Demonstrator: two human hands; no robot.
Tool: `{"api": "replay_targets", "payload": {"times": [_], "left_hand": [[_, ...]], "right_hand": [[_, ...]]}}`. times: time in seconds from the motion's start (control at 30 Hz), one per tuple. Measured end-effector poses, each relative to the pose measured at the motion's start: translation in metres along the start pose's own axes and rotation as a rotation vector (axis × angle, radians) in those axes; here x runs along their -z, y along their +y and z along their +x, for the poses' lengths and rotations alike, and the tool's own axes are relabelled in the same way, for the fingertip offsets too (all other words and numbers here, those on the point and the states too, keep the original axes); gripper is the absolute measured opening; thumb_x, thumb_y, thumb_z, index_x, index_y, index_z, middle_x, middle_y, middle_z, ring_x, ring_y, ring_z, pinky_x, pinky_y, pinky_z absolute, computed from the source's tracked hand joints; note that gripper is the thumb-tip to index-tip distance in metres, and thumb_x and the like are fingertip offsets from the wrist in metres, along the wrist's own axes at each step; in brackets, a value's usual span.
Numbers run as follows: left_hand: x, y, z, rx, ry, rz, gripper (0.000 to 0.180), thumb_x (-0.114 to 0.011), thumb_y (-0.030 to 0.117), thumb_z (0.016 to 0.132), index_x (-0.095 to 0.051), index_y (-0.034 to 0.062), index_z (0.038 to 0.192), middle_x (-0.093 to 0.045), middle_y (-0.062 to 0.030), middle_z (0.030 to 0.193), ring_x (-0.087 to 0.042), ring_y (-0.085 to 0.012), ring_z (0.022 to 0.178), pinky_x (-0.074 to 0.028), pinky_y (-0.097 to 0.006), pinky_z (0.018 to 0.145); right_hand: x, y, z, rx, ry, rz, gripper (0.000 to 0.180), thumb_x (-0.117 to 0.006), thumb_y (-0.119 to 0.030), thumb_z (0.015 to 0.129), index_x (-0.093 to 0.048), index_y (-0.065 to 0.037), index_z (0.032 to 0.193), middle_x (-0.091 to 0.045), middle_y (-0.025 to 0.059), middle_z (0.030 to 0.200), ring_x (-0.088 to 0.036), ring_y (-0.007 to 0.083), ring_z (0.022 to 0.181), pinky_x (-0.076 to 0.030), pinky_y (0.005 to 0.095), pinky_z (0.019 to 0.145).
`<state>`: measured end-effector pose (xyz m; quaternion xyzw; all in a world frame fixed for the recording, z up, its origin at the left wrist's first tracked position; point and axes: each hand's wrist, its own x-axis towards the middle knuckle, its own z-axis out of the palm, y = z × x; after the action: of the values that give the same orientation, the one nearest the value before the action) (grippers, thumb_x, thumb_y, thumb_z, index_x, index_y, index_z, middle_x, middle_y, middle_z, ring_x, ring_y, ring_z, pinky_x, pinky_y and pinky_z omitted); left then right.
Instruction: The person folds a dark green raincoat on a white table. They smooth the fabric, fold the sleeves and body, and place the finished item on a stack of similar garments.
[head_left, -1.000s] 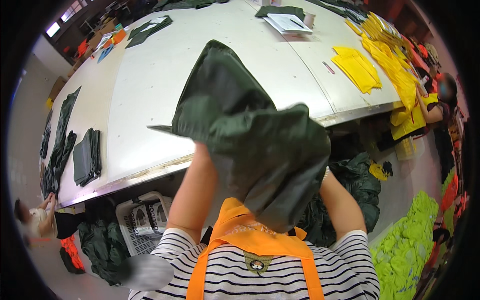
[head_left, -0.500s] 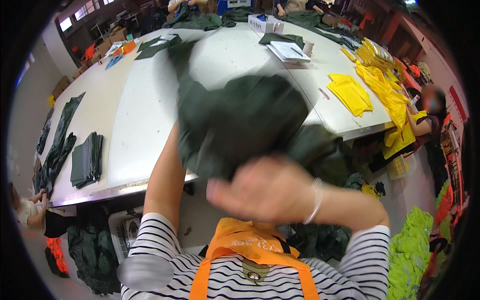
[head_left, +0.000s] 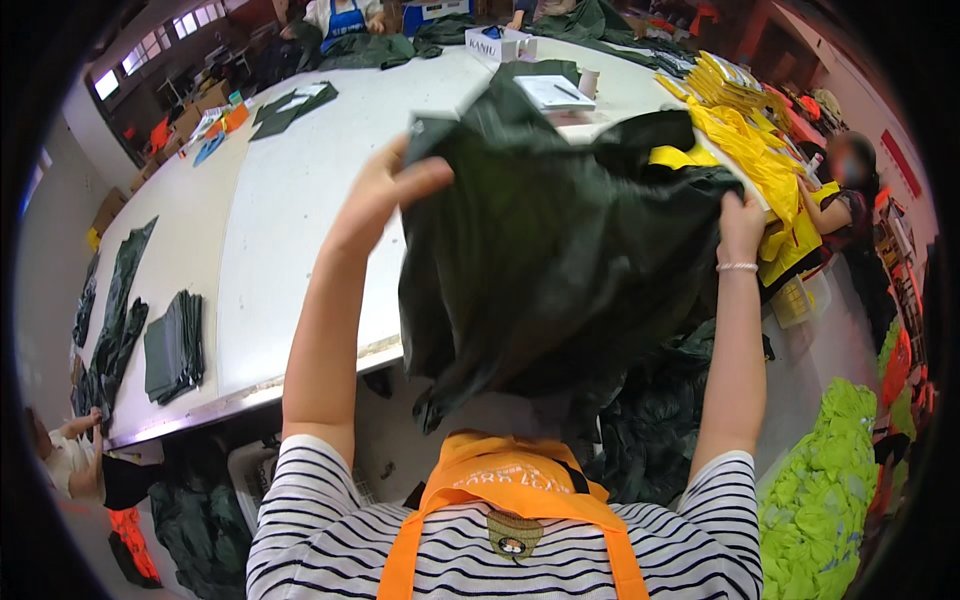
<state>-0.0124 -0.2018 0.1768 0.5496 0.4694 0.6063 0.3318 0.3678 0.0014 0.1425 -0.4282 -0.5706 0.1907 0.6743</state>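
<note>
A dark green garment (head_left: 550,260) hangs spread between my two raised hands, over the near edge of the white table (head_left: 290,240). My left hand (head_left: 390,190) grips its upper left corner, thumb laid across the front of the fabric. At the upper right corner, my right hand (head_left: 740,225) is closed on the cloth, a pale bracelet round the wrist. The garment's lower part droops below the table edge, slightly blurred. It hides part of the table behind it.
Folded dark green garments (head_left: 174,347) lie at the table's left. Yellow garments (head_left: 735,120) are piled at the right beside a co-worker (head_left: 855,185). A white box (head_left: 500,44) and a notepad (head_left: 553,93) stand farther back. Lime-green garments (head_left: 822,490) heap on the floor at right.
The garment was bunched and blurred, with my right hand across in front of it. Now my right hand is out to the right and the garment is stretched wide between both hands.
</note>
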Motion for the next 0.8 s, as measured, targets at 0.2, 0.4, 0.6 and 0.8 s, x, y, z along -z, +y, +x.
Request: {"api": "replay_targets", "payload": {"times": [0.2,0.4,0.6,0.8], "left_hand": [[-0.081,-0.051,-0.016,0.384,-0.146,-0.153,0.040,-0.070,0.028,0.081,-0.059,-0.0003,0.107,-0.061,-0.0045,0.098,-0.056,-0.0130,0.083,-0.046,-0.025,0.076],[-0.041,0.005,-0.069,-0.450,0.225,0.125,0.022,-0.064,0.020,0.085,-0.058,0.0022,0.097,-0.058,-0.0029,0.089,-0.056,-0.0128,0.080,-0.046,-0.025,0.073],[0.019,-0.018,-0.055,-0.685,0.753,0.421,0.011,-0.058,0.014,0.088,-0.057,0.0036,0.091,-0.056,-0.0025,0.082,-0.055,-0.0134,0.077,-0.046,-0.026,0.072],[0.110,0.075,-0.178,-0.680,0.675,0.963,0.020,-0.053,0.017,0.089,-0.053,-0.0008,0.100,-0.055,-0.0081,0.078,-0.053,-0.0174,0.073,-0.046,-0.032,0.075]], "right_hand": [[-0.099,-0.173,-0.118,0.640,-0.283,0.159,0.007,-0.054,-0.003,0.076,-0.053,-0.007,0.081,-0.055,0.0017,0.073,-0.053,0.0141,0.062,-0.046,0.0288,0.056],[-0.056,-0.130,-0.196,-0.273,-1.449,-0.548,0.014,-0.051,-0.015,0.087,-0.057,-0.008,0.097,-0.060,0.0128,0.099,-0.059,0.0241,0.098,-0.049,0.0397,0.082],[-0.018,0.003,-0.075,0.798,-0.607,-0.475,0.029,-0.050,-0.018,0.089,-0.056,-0.006,0.115,-0.059,0.0145,0.111,-0.054,0.0272,0.110,-0.040,0.0390,0.098],[0.085,0.038,-0.009,0.459,-0.348,-0.905,0.034,-0.053,-0.015,0.085,-0.054,-0.005,0.117,-0.056,0.0174,0.115,-0.050,0.0305,0.114,-0.038,0.0399,0.101]]}}
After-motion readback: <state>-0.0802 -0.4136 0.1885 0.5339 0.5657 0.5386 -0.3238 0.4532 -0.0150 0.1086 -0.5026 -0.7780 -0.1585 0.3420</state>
